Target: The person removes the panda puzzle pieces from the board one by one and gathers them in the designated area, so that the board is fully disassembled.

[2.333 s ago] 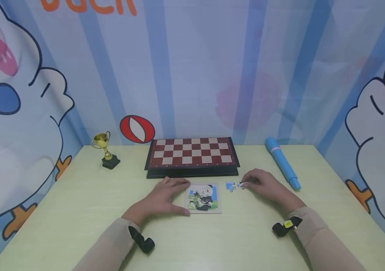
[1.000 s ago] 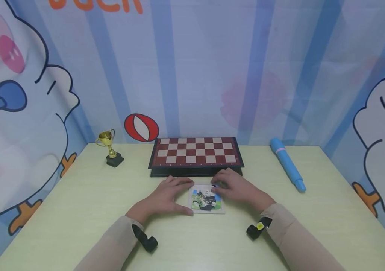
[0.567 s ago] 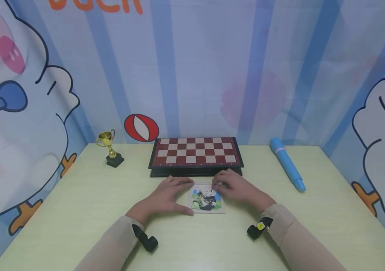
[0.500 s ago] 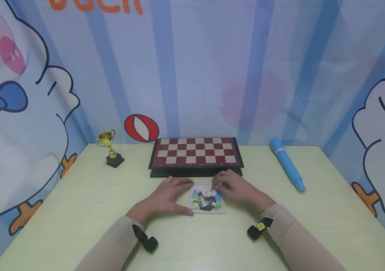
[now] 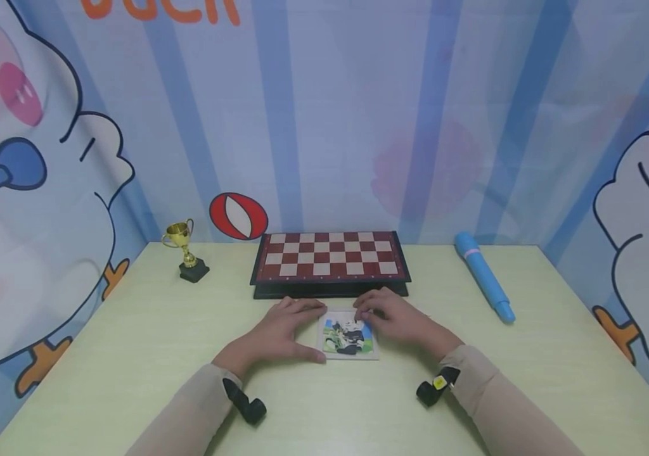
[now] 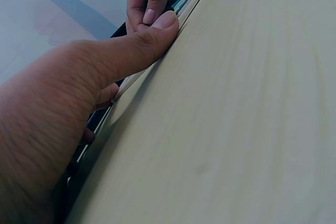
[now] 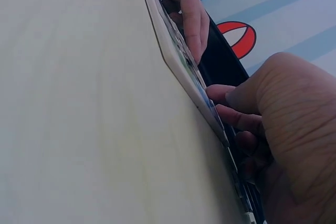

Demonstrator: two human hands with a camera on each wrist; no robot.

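A small square panda jigsaw puzzle in a pale frame lies on the table, front and centre. My left hand holds the frame's left side, forefinger at the far corner and thumb at the near corner. Over the puzzle's upper right part is my right hand, its thumb and forefinger pinched together on a puzzle piece mostly hidden by the fingers. In the right wrist view those fingertips are right at the puzzle's surface, close to the frame's edge.
Just behind the puzzle stands a folded chessboard case with red and white squares. A gold trophy cup is at the back left, and a blue tube-shaped object lies at the back right. A cartoon-printed curtain hangs behind the table.
My right hand has moved left from the loose pieces beside the puzzle to its upper right part, then made small finger shifts there. My left hand has stayed on the frame.
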